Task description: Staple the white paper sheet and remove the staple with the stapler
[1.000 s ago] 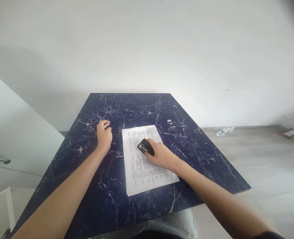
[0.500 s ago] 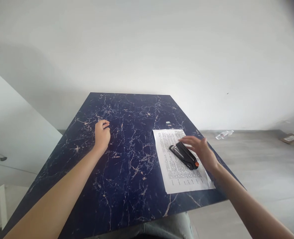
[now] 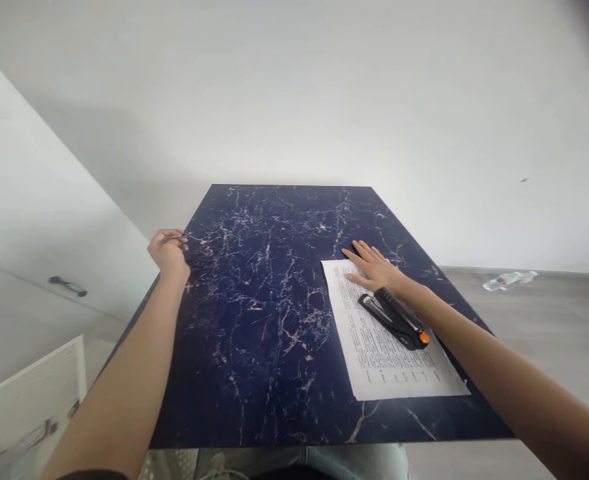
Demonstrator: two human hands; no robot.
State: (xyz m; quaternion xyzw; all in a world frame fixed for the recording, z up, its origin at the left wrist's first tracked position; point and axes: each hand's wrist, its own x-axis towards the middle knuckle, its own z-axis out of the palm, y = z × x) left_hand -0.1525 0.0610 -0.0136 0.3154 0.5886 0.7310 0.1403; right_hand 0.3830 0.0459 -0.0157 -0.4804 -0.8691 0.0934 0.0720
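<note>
My right hand (image 3: 374, 268) lies flat with fingers spread over the far edge of a printed sheet of paper (image 3: 392, 381), its fingertips on the dark tabletop. A black stapler (image 3: 392, 323) with an orange end rests on the paper, just below that hand and beside the wrist. Its two arms are spread apart in a V. At the table's left edge is my left hand (image 3: 168, 250), its fingers curled in toward the thumb. Whatever they may hold is too small to make out.
The blue marble-patterned table (image 3: 274, 280) stands against a white wall. On the left is a white cabinet with a dark handle (image 3: 67, 287). A crumpled clear plastic wrapper (image 3: 509, 280) lies on the floor to the right.
My right hand has moved from above the stapler to the paper's far edge and flattened there. My left hand has shifted left to the table edge. The view has turned left.
</note>
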